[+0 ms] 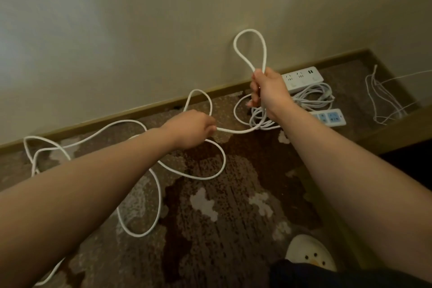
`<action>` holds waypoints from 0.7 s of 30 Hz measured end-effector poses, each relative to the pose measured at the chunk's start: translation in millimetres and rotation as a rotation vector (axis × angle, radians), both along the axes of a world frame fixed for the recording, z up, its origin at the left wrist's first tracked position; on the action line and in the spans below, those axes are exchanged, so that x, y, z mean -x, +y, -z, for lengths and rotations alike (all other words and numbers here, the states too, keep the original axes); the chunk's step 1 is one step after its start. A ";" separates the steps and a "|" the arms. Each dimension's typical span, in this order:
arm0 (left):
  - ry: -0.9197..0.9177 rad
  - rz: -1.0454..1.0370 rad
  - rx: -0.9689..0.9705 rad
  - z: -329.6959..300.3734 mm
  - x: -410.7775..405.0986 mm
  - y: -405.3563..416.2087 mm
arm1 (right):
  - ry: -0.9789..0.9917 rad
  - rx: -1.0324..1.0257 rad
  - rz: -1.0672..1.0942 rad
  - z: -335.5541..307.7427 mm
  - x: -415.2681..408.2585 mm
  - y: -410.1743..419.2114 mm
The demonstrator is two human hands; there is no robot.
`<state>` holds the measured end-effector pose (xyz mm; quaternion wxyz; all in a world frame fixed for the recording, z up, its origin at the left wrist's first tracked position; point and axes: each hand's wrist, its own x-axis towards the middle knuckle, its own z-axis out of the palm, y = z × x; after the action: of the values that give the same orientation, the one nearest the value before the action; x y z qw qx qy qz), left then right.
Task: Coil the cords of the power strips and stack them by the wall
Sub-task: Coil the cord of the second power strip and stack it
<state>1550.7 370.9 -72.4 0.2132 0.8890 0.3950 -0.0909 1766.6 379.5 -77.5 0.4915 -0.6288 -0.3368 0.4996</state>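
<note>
A long white cord (161, 194) sprawls in loose loops over the patterned carpet. My right hand (268, 91) is shut on several turns of it; one loop sticks up above the fist in front of the wall, others hang below. My left hand (191, 128) pinches the same cord a short way to the left, and the stretch between the hands sags a little. By the baseboard sits a white power strip (304, 78) on top of its coiled cord (315, 98). In front of that lies a second strip with blue sockets (330, 118), partly hidden by my right forearm.
The beige wall and brown baseboard (117, 117) run across the back. Thin white wires (383, 98) lie in the right corner. A raised ledge (385, 133) borders the carpet on the right. A white perforated slipper (311, 252) is at the bottom right.
</note>
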 end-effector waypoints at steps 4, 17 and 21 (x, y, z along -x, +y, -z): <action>0.104 0.051 0.025 8.6 18.1 -9.6 | -0.352 -0.062 0.020 4.1 -4.9 3.5; 0.368 -0.126 0.038 3.1 164.7 10.4 | -0.620 -0.153 0.115 10.0 -41.6 10.0; 0.351 0.064 -0.146 -6.3 110.9 5.7 | -0.647 -0.202 -0.047 6.1 -17.4 5.0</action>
<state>1439.8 376.6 -66.1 0.0730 0.8847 0.4030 -0.2225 1783.9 384.4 -83.6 0.4075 -0.6948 -0.5375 0.2495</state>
